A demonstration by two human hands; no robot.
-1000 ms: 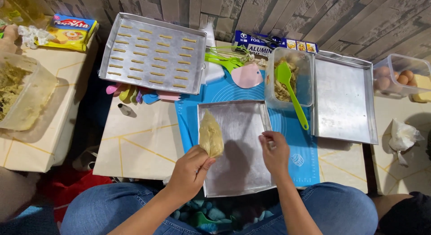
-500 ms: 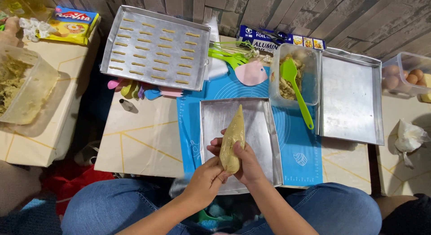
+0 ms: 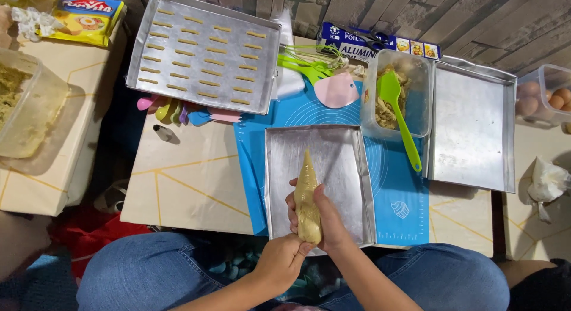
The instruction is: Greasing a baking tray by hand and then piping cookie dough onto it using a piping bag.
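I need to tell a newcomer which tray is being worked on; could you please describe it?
On the blue mat, find the small square metal tray nearest the person's knees. Both hands hold a dough-filled piping bag over it. Unlike the far tray, it carries no dough strips.

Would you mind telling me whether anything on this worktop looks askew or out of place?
Little stands out. The filled baking tray sits tilted, propped over coloured utensils, and a metal piping nozzle lies loose on the table. No spills show.
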